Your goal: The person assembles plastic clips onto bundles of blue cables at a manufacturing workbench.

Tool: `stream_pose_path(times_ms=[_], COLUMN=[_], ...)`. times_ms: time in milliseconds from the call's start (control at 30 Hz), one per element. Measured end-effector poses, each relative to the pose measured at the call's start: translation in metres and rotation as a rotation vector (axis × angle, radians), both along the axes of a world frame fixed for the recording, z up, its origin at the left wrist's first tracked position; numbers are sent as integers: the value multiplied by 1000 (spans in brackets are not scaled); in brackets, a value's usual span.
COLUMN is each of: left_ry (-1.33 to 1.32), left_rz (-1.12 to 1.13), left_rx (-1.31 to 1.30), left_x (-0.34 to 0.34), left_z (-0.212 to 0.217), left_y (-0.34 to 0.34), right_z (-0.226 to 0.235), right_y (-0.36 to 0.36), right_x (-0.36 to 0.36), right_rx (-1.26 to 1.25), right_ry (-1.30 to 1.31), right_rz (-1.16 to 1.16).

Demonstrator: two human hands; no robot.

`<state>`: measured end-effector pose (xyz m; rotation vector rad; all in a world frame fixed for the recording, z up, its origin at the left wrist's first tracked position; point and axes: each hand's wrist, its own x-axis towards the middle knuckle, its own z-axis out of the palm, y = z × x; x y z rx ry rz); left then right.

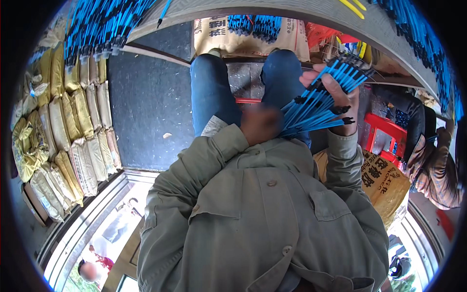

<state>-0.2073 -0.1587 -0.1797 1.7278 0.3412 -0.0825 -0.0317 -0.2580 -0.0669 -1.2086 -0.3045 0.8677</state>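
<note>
Evidently the work sits at a broad grey table (296,7), whose curved near edge sweeps over the person's knees. Next in bulk come the stacked paper sacks (53,131) at the left, then the brown carton (389,192) near the right elbow, and the red plastic stool (377,130) beyond the right forearm.

Smaller are the heaps of blue rods: one left heap (104,29) overhangs the table's near edge toward its left corner, a right heap (425,48) lies toward its right corner, and a third heap (255,27) rests on a tan sack (294,48) below the edge.

A bundle of blue rods (304,109) is held above the lap. The left hand (262,125), blurred, appears closed round its near end; the right hand (335,90) grips the black-tipped far end, thumb across.

One bundle seems gathered, though its tips stand uneven; many rods remain in the heaps. Whether those are finished, I cannot tell.

Smallest, yellow strips (351,8) lie by the table's near edge.
</note>
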Motion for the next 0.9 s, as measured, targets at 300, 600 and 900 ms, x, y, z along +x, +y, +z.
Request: stream_pose_path(times_ms=[300,600,900], left_ry=[-106,-56,5], left_rz=[-18,156,38], left_rx=[86,171,-597], left_x=[1,12,24], left_z=[-2,26,9], left_y=[-2,50,27], right_z=[0,5,7], right_y=[6,7,4], right_x=[-5,-6,-3], right_rx=[10,-38,10], right_ry=[-46,-8,35], right_rz=[-4,13,65])
